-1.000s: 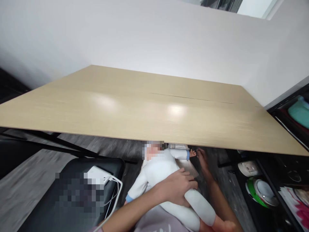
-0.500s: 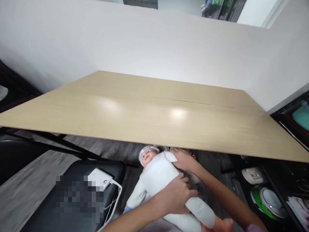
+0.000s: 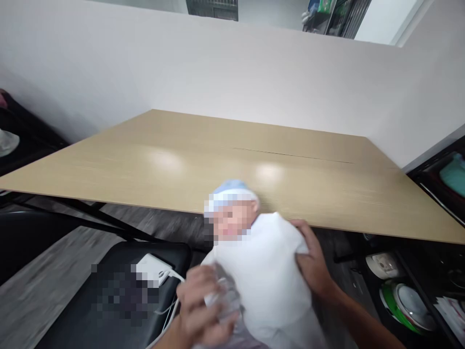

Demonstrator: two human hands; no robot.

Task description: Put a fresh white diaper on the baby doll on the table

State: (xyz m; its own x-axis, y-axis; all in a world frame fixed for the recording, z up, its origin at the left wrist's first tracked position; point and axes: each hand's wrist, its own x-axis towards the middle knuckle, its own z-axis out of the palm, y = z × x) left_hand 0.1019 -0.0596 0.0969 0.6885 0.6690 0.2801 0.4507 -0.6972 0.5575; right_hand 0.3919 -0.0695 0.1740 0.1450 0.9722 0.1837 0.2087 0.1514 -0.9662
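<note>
A baby doll (image 3: 265,271) in a white suit and a pale blue and white cap is held upright just in front of the near edge of the wooden table (image 3: 181,160). My left hand (image 3: 201,312), blurred by motion, is curled against the doll's left side and arm. My right hand (image 3: 312,261) grips the doll's right shoulder and side, fingers wrapped on the white cloth.
A black chair seat (image 3: 72,315) at lower left carries a white power adapter (image 3: 150,269) with a white cable. Black shelving at the right holds a teal container (image 3: 454,174), a white bowl (image 3: 383,264) and a green-rimmed dish (image 3: 401,295). A white wall stands behind the table.
The doll has been lifted from low under the table edge up to table height. My right hand moved onto its shoulder and my left hand shifted from its middle to its left side.
</note>
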